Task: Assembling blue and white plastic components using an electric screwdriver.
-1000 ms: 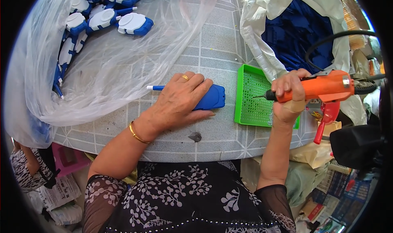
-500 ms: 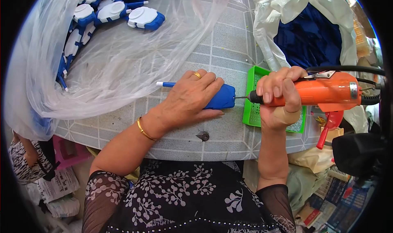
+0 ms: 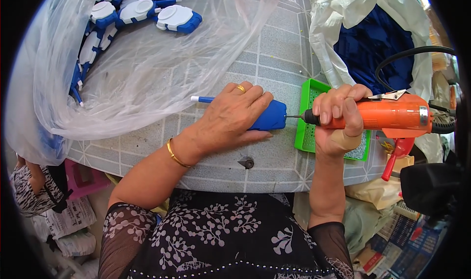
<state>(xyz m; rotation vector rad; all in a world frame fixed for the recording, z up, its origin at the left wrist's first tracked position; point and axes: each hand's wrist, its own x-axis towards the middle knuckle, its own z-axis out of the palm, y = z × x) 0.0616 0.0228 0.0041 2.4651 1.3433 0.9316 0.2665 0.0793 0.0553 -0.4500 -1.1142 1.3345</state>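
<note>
Left hand (image 3: pixel 236 111), half-curled, pins blue case (image 3: pixel 272 116); right hand (image 3: pixel 338 117) wraps orange screwdriver (image 3: pixel 392 113), bit (image 3: pixel 294 116) at case end; screwing seems unfinished.

Pale print covers a blue sheet (image 3: pixel 392 248) at four o'clock, lettering a red box (image 3: pixel 371 262) beside it, dark characters a white package (image 3: pixel 67 215) at eight. The silver label (image 3: pixel 423 115) on the orange screwdriver (image 3: pixel 392 113), at three, seems too small to read.
</note>
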